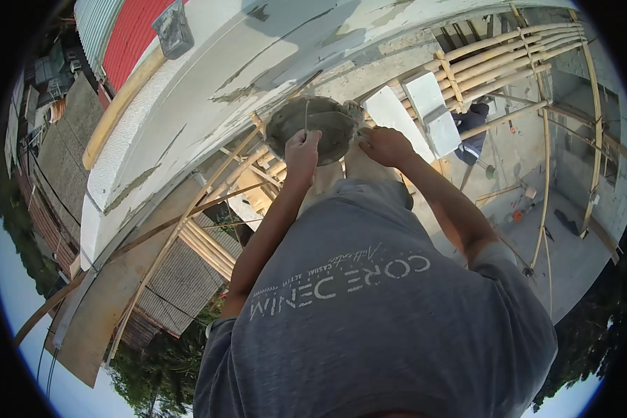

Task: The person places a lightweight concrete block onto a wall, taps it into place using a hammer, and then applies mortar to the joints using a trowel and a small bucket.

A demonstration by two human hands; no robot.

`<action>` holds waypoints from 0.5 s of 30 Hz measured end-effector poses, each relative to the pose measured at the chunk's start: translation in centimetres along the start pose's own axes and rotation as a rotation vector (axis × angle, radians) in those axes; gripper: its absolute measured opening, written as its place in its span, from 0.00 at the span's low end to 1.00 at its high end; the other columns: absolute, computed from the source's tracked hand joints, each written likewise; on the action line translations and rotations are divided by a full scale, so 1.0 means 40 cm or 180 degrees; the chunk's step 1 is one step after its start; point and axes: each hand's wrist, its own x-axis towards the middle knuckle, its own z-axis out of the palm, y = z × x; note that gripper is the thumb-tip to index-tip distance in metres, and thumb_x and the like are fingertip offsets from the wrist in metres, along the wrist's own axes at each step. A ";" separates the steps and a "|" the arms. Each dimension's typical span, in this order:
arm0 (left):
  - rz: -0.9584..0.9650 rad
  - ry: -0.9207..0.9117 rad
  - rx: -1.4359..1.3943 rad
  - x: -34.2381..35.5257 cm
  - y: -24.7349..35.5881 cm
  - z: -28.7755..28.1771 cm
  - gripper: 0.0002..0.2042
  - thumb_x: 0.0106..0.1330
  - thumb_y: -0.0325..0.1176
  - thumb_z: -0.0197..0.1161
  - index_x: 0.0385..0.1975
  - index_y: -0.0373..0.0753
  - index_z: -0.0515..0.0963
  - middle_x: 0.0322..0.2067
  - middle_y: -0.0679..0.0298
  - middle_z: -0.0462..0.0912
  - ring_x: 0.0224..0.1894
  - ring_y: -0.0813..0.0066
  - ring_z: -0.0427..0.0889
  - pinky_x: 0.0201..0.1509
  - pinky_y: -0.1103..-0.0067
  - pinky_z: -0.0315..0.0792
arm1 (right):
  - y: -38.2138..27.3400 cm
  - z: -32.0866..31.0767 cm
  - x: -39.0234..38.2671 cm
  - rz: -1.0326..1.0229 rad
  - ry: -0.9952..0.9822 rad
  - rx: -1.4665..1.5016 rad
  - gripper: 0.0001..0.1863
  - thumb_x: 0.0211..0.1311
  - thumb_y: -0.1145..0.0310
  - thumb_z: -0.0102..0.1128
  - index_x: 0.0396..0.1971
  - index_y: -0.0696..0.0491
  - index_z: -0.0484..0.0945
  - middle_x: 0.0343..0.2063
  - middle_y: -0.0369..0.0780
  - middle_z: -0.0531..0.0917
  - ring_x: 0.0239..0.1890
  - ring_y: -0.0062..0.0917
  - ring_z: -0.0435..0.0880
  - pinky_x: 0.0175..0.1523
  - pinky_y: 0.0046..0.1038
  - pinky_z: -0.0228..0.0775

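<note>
The left hand (302,153) is curled around a thin pale strip (307,113) at the round, mortar-smeared grey pan (333,131); the right hand (384,146) bunches by its right rim, hold unclear. Steadying seems underway; moving calls for levelness. The curved whitish plaster wall (202,90) crowds ahead, tan bamboo poles (498,57) rightward.

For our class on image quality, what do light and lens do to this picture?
In the head view, the fisheye bends the bamboo poles near the rim; also in the head view, a shadow falls across the pale wall, sunlit white slabs look very bright, and the grey basin contrasts little with its contents.
</note>
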 end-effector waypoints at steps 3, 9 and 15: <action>0.0093 -0.0162 0.0299 -0.011 -0.016 0.019 0.16 0.66 0.33 0.62 0.17 0.43 0.66 0.18 0.78 0.61 0.22 0.88 0.56 0.24 0.79 0.51 | -0.034 0.048 0.027 0.0178 0.0069 0.0088 0.19 0.68 0.56 0.48 0.45 0.54 0.81 0.34 0.49 0.86 0.41 0.46 0.86 0.48 0.47 0.78; 0.0213 -0.0687 0.0311 -0.069 0.006 0.123 0.14 0.66 0.30 0.61 0.19 0.46 0.67 0.19 0.78 0.62 0.23 0.90 0.58 0.27 0.83 0.54 | 0.006 0.265 0.126 -0.0420 0.0186 0.0081 0.18 0.69 0.59 0.50 0.37 0.57 0.83 0.30 0.48 0.86 0.37 0.40 0.89 0.39 0.42 0.81; 0.0133 -0.0705 0.0293 -0.058 0.001 0.119 0.12 0.65 0.29 0.61 0.21 0.45 0.67 0.20 0.77 0.63 0.24 0.90 0.60 0.27 0.83 0.55 | 0.065 0.091 0.015 -0.0175 -0.1018 0.2270 0.23 0.69 0.50 0.56 0.43 0.58 0.84 0.29 0.46 0.84 0.24 0.29 0.83 0.32 0.33 0.77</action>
